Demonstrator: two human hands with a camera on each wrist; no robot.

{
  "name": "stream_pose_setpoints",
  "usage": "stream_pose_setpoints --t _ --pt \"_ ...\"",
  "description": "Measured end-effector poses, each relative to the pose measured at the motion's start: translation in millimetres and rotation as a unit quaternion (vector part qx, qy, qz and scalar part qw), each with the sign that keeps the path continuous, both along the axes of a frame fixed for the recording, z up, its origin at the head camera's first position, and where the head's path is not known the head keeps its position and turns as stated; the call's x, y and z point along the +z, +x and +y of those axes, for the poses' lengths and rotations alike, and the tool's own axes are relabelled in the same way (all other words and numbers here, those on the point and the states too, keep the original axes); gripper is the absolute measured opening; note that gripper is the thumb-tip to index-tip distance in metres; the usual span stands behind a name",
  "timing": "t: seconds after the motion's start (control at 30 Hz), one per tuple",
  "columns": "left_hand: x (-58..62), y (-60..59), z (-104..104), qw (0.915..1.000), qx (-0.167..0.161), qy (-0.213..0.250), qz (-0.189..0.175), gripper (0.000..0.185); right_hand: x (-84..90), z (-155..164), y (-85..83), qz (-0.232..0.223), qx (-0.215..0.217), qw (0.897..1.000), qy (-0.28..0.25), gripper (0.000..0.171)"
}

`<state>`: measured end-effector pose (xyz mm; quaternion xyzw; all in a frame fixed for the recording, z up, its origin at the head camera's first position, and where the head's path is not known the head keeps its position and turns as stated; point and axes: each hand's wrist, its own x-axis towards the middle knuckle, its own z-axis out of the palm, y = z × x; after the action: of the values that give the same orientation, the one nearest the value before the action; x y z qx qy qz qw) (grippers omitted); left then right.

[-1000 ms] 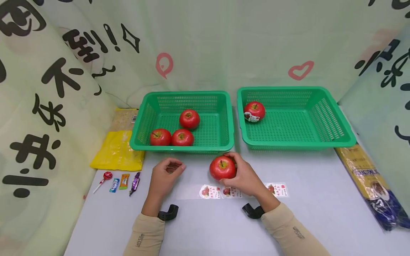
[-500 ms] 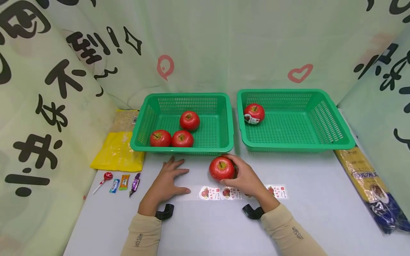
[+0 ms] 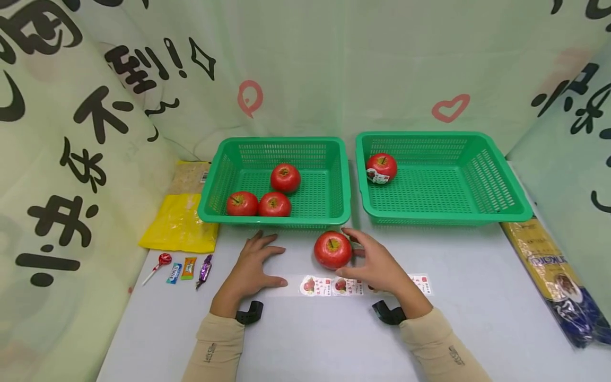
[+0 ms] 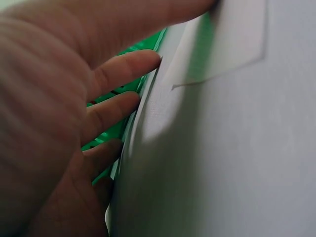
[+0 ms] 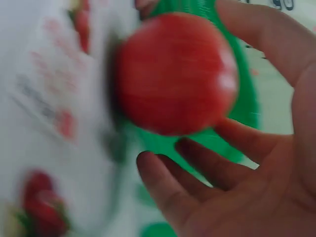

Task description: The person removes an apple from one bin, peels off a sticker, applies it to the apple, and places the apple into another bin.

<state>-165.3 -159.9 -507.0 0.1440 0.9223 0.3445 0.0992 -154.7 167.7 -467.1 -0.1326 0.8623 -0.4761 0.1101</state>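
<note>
A red apple [image 3: 332, 250] stands on the white table in front of the left basket. My right hand [image 3: 374, 263] curves loosely along its right side, fingers spread; in the right wrist view a gap shows between several fingertips and the apple [image 5: 177, 74]. To the left of the apple, my left hand [image 3: 250, 268] lies palm down with spread fingers and holds nothing. Its thumb reaches the left end of a clear strip of apple-picture stickers [image 3: 315, 286]. Part of that strip is hidden under my right hand. The left wrist view shows the strip's corner [image 4: 237, 44] beneath the thumb.
Three apples sit in the left green basket [image 3: 315, 220]. One stickered apple [image 3: 382, 168] is in the right green basket [image 3: 448, 216]. A yellow package [image 3: 181, 225], a lollipop [image 3: 164, 259] and wrapped candies [image 3: 189, 268] lie left; a gold-blue packet [image 3: 549, 265] lies right.
My left hand has lowered and spread its fingers by the strip's left end. My right hand has loosened from the apple and drawn slightly right; the apple stays put.
</note>
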Motion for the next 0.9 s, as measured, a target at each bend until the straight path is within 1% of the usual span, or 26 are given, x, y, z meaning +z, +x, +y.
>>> stream_pose_setpoints --t 0.1,0.17,0.23,0.3,0.33,0.4,0.5,0.57,0.77,0.9 --pt "-1.4 0.0 0.3 1.0 0.001 -0.002 0.0 0.076 15.5 0.0 9.2 0.072 -0.015 0.996 0.046 0.054" --pt "-1.3 0.5 0.4 1.0 0.0 -0.003 -0.001 0.078 22.8 -5.3 16.6 0.115 -0.01 0.991 0.063 0.033" --pt "-1.5 0.9 0.2 1.0 -0.002 -0.006 -0.001 0.079 25.4 -15.3 24.2 0.141 0.019 0.987 0.072 0.02" --pt "-0.2 0.9 -0.1 0.9999 -0.006 -0.008 -0.002 0.081 22.8 -28.2 31.4 0.148 0.056 0.983 0.089 0.013" --pt "0.6 0.7 -0.1 0.9999 -0.009 -0.009 0.0 0.081 19.8 -35.3 34.7 0.145 0.069 0.981 0.106 0.012" --pt "0.7 -0.6 -0.5 0.9998 -0.014 -0.01 0.002 0.082 12.3 -49.2 41.3 0.141 0.077 0.976 0.148 0.012" --pt "1.7 -1.9 -0.8 0.9997 -0.02 -0.01 0.0 0.084 1.5 -64.0 47.4 0.13 0.057 0.969 0.202 0.014" --pt "0.8 -2.3 -1.2 0.9997 -0.023 -0.01 0.0 0.084 -3.0 -69.4 50.4 0.117 0.038 0.967 0.223 0.017" --pt "2.6 -0.1 -3.1 0.9994 -0.027 -0.016 -0.011 0.084 -9.9 -73.3 53.2 0.085 -0.002 0.968 0.237 0.026" --pt "4.1 0.8 -5.1 0.9993 -0.025 -0.015 -0.021 0.085 -12.0 -75.2 54.3 0.084 -0.016 0.968 0.236 0.027"
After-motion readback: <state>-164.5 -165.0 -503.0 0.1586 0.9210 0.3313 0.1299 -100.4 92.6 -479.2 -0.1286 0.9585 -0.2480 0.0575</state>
